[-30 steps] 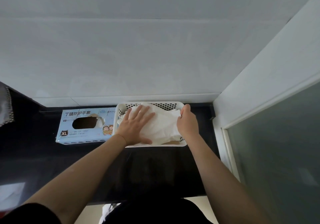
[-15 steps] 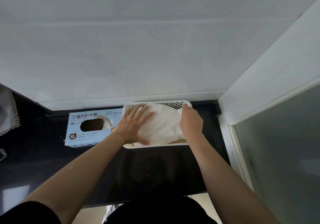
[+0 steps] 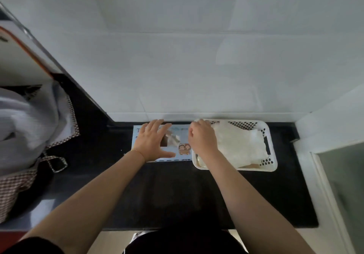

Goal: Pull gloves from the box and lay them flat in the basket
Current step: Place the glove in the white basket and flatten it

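A light blue glove box (image 3: pixel 184 152) lies on the black counter against the wall, and a crumpled white glove (image 3: pixel 173 138) sticks out of its oval opening. My left hand (image 3: pixel 153 141) rests flat on the box top with its fingers spread, just left of the opening. To the right of the box stands a white perforated basket (image 3: pixel 272 166) holding a flattened pile of white gloves (image 3: pixel 240 145). Over the basket's left rim, next to the box, my right hand (image 3: pixel 202 137) hovers with curled fingers. Nothing shows in that hand.
The black counter (image 3: pixel 177 190) runs from a white tiled wall to its front edge near my body. A grey cloth with checked trim (image 3: pixel 29 127) hangs at the left. A white frame with frosted glass (image 3: pixel 342 185) borders the right side.
Both hands have left the gloves in the basket and moved left. The left hand now lies on the box. The right hand went from the basket's right side to its left rim.
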`<state>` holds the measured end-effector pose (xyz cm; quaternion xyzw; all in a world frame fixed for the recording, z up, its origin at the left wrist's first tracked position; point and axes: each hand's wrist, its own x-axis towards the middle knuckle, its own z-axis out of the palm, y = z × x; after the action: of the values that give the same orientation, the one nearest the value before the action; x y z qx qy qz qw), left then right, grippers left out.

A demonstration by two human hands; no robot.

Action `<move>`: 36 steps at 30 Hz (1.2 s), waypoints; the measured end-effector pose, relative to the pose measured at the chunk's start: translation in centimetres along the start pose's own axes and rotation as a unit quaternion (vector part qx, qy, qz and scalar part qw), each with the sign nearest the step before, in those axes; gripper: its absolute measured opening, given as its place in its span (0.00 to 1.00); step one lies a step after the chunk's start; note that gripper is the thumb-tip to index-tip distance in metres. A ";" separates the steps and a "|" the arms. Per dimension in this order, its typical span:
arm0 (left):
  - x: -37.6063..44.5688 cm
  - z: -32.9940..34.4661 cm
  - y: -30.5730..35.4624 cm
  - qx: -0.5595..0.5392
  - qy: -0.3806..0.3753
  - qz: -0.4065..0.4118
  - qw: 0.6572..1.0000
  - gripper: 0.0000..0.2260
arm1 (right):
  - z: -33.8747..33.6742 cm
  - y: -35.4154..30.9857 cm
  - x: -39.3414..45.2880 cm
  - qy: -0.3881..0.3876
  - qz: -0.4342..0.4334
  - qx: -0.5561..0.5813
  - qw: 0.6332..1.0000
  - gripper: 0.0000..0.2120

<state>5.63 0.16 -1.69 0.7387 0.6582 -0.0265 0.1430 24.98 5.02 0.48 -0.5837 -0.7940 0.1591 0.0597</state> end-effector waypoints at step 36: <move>-2.2 0.5 -7.2 -0.100 -0.080 -0.035 0.991 0.60 | 3.3 -7.2 1.2 -0.154 0.123 0.193 0.961 0.14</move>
<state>-1.65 -1.39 -2.93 0.6926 0.6694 -0.0249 0.2677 17.13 3.63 -0.46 -0.6230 -0.6697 0.4031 0.0281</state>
